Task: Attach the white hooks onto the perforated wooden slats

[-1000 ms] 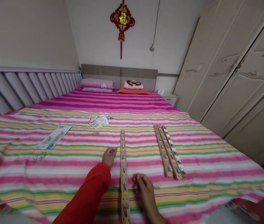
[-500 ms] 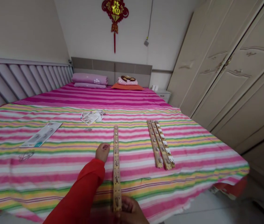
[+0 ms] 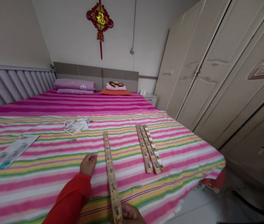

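Right hand (image 3: 130, 213): cut off below, pinching strip (image 3: 111, 178).
Left hand (image 3: 88, 164): curled; cannot tell if holding anything.
Packet (image 3: 12, 151): cropped at left.
Three strips (image 3: 150, 150): grouped right.

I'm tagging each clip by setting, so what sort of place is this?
It looks like a bedroom, most likely in a home: a wide bed with striped covers, a headboard against the far wall, and a tall wardrobe on the right.
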Demonstrator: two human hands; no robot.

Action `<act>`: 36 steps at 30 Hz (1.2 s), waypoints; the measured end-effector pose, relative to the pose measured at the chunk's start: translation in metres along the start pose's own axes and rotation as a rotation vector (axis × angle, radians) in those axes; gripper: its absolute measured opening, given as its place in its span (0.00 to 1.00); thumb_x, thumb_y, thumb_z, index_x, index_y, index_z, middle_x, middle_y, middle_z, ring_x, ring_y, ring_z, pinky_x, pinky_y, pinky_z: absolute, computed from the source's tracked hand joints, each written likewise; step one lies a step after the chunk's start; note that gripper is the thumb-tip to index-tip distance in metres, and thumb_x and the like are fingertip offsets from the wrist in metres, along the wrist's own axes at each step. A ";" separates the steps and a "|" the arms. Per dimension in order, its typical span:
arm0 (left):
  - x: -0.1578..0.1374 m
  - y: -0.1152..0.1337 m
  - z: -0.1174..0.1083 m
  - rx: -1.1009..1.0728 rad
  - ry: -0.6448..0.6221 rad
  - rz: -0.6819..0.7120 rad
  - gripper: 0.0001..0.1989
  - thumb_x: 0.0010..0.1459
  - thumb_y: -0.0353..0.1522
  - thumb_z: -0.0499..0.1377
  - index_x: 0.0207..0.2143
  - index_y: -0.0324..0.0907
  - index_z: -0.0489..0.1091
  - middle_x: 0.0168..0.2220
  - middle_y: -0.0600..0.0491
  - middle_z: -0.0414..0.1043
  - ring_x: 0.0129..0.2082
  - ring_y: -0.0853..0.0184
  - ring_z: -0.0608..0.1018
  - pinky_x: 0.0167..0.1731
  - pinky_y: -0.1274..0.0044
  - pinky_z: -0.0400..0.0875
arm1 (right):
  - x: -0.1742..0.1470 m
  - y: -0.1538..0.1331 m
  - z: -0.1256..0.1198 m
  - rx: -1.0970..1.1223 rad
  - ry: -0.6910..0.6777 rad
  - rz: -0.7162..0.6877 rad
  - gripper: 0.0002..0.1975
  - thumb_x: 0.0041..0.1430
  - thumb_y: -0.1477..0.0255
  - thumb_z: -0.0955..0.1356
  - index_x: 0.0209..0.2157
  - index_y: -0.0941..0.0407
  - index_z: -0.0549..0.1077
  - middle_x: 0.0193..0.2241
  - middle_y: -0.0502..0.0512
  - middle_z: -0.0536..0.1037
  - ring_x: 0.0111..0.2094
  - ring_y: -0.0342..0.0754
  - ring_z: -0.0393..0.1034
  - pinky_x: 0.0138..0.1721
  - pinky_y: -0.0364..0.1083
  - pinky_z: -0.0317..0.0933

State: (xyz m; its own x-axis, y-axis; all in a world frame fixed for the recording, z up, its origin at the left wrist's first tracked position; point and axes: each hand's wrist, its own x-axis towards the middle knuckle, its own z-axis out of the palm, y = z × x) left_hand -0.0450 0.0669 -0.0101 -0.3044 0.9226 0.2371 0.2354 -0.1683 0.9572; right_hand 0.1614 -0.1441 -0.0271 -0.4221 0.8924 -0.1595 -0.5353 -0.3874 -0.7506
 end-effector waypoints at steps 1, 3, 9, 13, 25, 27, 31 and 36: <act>0.000 0.000 0.000 0.001 0.002 0.001 0.11 0.36 0.40 0.58 0.22 0.43 0.71 0.25 0.54 0.72 0.27 0.65 0.74 0.32 0.73 0.72 | -0.002 -0.007 -0.003 -0.003 0.029 -0.006 0.20 0.36 0.68 0.78 0.35 0.58 0.78 0.26 0.52 0.77 0.22 0.39 0.67 0.25 0.38 0.55; 0.000 0.001 0.000 0.000 0.005 0.000 0.12 0.35 0.40 0.59 0.22 0.43 0.71 0.25 0.54 0.72 0.26 0.65 0.75 0.32 0.73 0.72 | -0.005 -0.022 -0.009 -0.002 0.098 -0.041 0.20 0.36 0.69 0.78 0.36 0.58 0.78 0.24 0.51 0.76 0.19 0.38 0.64 0.22 0.38 0.54; 0.001 -0.003 0.000 0.004 0.011 0.023 0.12 0.36 0.41 0.59 0.23 0.43 0.71 0.25 0.54 0.73 0.27 0.65 0.75 0.32 0.72 0.72 | -0.009 -0.069 -0.029 0.010 0.323 -0.220 0.15 0.39 0.75 0.77 0.34 0.58 0.78 0.24 0.52 0.76 0.20 0.39 0.64 0.22 0.38 0.55; 0.001 -0.005 0.000 0.000 0.007 0.026 0.12 0.36 0.40 0.59 0.23 0.43 0.71 0.24 0.54 0.72 0.27 0.65 0.75 0.32 0.72 0.73 | -0.009 -0.085 -0.045 0.022 0.400 -0.226 0.15 0.40 0.76 0.77 0.35 0.58 0.78 0.26 0.53 0.77 0.22 0.40 0.66 0.25 0.39 0.60; 0.001 -0.007 0.000 -0.005 0.009 0.052 0.11 0.37 0.39 0.59 0.23 0.42 0.72 0.24 0.54 0.73 0.26 0.65 0.75 0.31 0.73 0.72 | -0.008 -0.087 -0.062 0.078 0.507 -0.290 0.14 0.41 0.76 0.76 0.34 0.58 0.78 0.31 0.55 0.80 0.29 0.44 0.74 0.31 0.40 0.65; 0.001 -0.006 0.000 -0.012 0.015 0.052 0.10 0.37 0.39 0.59 0.23 0.43 0.71 0.24 0.54 0.72 0.26 0.65 0.75 0.31 0.73 0.72 | -0.009 -0.087 -0.062 0.057 0.512 -0.293 0.14 0.41 0.75 0.77 0.34 0.57 0.79 0.31 0.55 0.80 0.29 0.44 0.74 0.32 0.40 0.66; -0.001 0.001 0.000 -0.020 0.021 0.048 0.09 0.37 0.39 0.59 0.21 0.43 0.70 0.24 0.53 0.72 0.26 0.64 0.75 0.31 0.72 0.73 | -0.012 -0.082 -0.058 0.084 0.551 -0.316 0.15 0.39 0.72 0.78 0.33 0.56 0.79 0.32 0.55 0.80 0.30 0.46 0.73 0.36 0.44 0.69; -0.017 0.010 -0.008 -0.054 0.041 0.012 0.12 0.37 0.41 0.60 0.22 0.43 0.71 0.25 0.52 0.74 0.28 0.63 0.77 0.35 0.70 0.74 | -0.019 -0.061 -0.057 0.112 0.572 -0.250 0.14 0.38 0.67 0.78 0.29 0.56 0.78 0.29 0.54 0.79 0.23 0.41 0.69 0.27 0.40 0.65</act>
State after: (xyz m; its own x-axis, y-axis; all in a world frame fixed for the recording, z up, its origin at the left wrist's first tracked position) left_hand -0.0449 0.0468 -0.0028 -0.3394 0.9057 0.2541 0.1893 -0.1988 0.9616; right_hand 0.2439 -0.1242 -0.0146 0.1670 0.9296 -0.3285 -0.6538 -0.1450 -0.7426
